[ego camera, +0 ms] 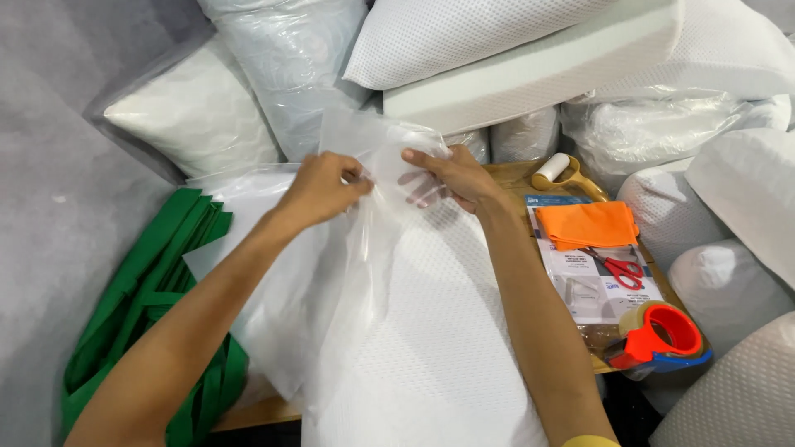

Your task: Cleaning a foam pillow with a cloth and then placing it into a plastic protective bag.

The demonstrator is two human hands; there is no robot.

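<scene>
**Both hands gripped the clear bag over the pillow**

I saw the left hand [321, 186] pinched shut on the thin, clear plastic bag [348, 248]. The right hand [454, 175] held the bag's far edge, fingers [418, 192] showing through the film. The bag draped over the white textured pillow [439, 331]; red-handled scissors [617, 266] lay well apart.

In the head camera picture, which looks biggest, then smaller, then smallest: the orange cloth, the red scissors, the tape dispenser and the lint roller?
1. Orange cloth, clearly the largest.
2. Tape dispenser, though it lies nearest the camera, which may flatter it.
3. and 4. Red scissors and lint roller look about alike; the roller lies farther away, so I won't rank them.
</scene>
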